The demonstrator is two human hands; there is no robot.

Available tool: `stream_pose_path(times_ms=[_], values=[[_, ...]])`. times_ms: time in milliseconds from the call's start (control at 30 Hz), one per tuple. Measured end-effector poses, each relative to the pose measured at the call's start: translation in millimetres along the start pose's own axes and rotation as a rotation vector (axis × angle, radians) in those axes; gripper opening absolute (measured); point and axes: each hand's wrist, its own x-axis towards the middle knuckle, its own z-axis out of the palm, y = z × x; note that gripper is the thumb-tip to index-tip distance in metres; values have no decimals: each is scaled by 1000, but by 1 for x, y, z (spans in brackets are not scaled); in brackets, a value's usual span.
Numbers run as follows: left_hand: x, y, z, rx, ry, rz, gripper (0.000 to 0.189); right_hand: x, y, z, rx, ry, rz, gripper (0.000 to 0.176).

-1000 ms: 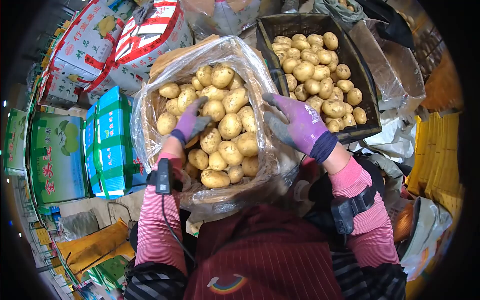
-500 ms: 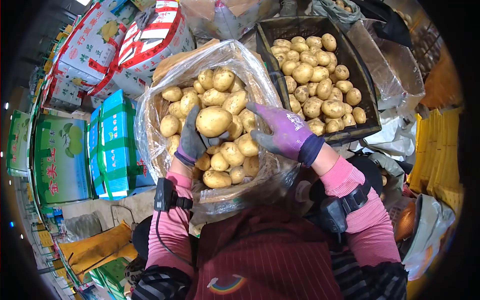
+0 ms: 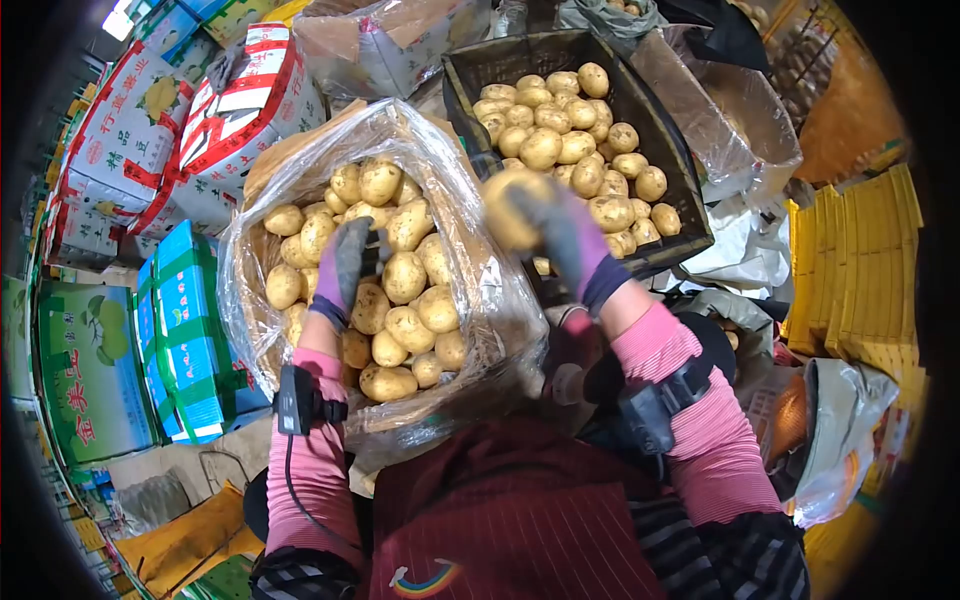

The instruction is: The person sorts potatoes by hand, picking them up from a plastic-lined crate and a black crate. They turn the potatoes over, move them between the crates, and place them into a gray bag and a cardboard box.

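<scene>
My right hand (image 3: 568, 235), in a purple and grey glove, grips a large potato (image 3: 515, 210) between the box and the crate; both are blurred by motion. My left hand (image 3: 343, 268), gloved alike, hovers low over the potatoes (image 3: 405, 277) in a plastic-lined cardboard box (image 3: 490, 300). Its fingers are apart and nothing shows in its grasp. To the right of the box stands a black crate (image 3: 680, 165) with many more potatoes (image 3: 577, 147) in it.
White and red taped cartons (image 3: 120, 130) are stacked at the far left, near a blue carton (image 3: 195, 335) with green tape. An open plastic-lined box (image 3: 700, 110) stands beyond the crate. Yellow stacked crates (image 3: 860, 265) rise at the right.
The large potato has gone from my left hand to my right hand, which has moved with it toward the black crate. My view has shifted rightward.
</scene>
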Motion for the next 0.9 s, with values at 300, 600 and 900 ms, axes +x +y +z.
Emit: stream_pose_path(times_ms=[300,600,900], values=[[87,-31,19,974,19,10,107,-7,-60,-4,365,112,79,56],[105,-28,42,1214,121,-64,94,-19,-61,30,161,-32,-26,38],[60,-12,-34,-61,-259,12,57,-18,-45,33,69,-66,-28,37]])
